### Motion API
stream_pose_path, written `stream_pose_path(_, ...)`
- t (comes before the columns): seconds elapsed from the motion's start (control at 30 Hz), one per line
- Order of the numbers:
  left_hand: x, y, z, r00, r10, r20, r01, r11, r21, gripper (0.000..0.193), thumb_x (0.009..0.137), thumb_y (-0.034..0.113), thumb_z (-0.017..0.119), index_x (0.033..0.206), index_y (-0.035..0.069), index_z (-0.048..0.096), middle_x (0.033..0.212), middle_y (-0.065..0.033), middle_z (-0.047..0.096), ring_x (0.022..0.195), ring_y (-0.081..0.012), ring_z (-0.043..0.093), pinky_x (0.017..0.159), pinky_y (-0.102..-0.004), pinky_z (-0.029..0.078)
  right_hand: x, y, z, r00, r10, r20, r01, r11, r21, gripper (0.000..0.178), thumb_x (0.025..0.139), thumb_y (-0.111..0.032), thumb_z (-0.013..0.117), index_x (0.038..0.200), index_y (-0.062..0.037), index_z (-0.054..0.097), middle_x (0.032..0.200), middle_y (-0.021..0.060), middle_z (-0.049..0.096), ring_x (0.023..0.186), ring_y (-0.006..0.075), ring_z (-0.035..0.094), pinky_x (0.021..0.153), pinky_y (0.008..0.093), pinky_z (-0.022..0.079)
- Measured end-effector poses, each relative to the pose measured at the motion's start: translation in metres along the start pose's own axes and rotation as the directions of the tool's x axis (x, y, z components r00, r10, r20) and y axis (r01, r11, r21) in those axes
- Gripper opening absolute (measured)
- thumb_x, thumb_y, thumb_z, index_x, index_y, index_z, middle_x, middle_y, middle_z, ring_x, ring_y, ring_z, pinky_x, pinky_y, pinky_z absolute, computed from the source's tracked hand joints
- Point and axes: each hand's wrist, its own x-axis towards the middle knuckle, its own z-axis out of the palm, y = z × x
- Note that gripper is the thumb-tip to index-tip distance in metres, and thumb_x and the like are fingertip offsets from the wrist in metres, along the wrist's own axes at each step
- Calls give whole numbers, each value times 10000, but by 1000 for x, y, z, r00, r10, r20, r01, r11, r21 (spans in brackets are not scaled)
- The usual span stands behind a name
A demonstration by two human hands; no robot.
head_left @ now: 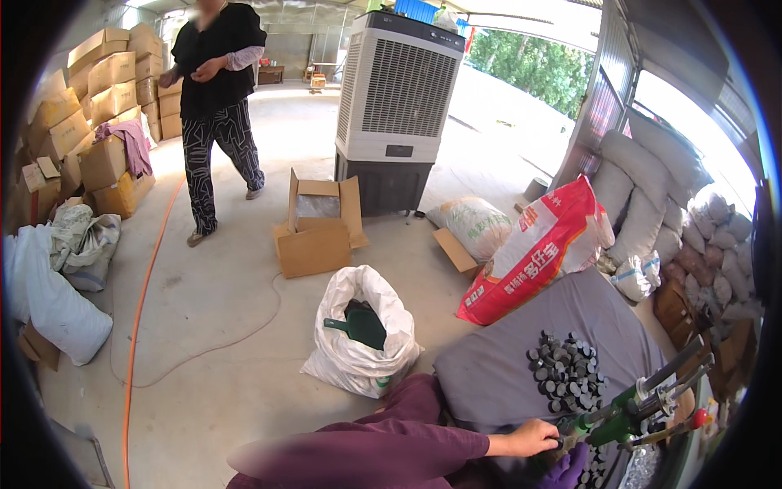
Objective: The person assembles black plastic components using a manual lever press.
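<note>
Here, left hand [525, 440] curls at the green press [621, 425], purple-gloved right hand [566, 470] just below; what either grips I cannot tell. Black discs [568, 371] heaped nearby.

Grey cloth-covered worktop [489, 367]: is carrying loosely heaped small, round black discs [568, 371].
Pale concrete floor [228, 326]: is supporting an open white woven sack [338, 367] and brown cardboard box [314, 253].

Green lever-handled press [622, 422]: glossy painted metal
Small round black caps [568, 368]: smooth, plastic-looking
Grey draped cover [489, 363]: matt cloth
</note>
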Motion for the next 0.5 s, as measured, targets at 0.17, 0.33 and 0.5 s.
stream_pose_path(0.17, -11, 13, -5, 995, -6, 98, 8, 1000, -23, 233, 820, 211, 645, 868, -17, 631, 796, -186, 651, 739, -349, 638, 663, -411, 487, 62, -117, -90, 923, 202, 327, -336, 836, 433, 414, 984, -136, 457, 1376, -5, 473, 1268, 165, 586, 1176, 261, 542, 1028, 367, 407)
stream_pose_path(0.33, -11, 36, -19, 990, 86, 109, -71, 988, -141, 195, 813, 179, 665, 889, 0, 661, 839, -186, 659, 781, -319, 651, 709, -392, 506, 54, -79, -53, 863, 328, 384, -505, 581, 638, 264, 958, -110, 504, 1131, 43, 632, 1083, 135, 653, 1003, 205, 606, 842, 322, 504)
stream_pose_path(0.5, -7, 57, -40, 990, -88, 111, 105, 981, -162, 159, 819, 151, 690, 861, -2, 685, 773, -110, 678, 704, -156, 640, 648, -311, 509, 78, -117, -69, 854, 341, 393, -520, 584, 623, 233, 931, -100, 551, 1109, 14, 649, 1053, 99, 668, 964, 186, 620, 875, 304, 487)
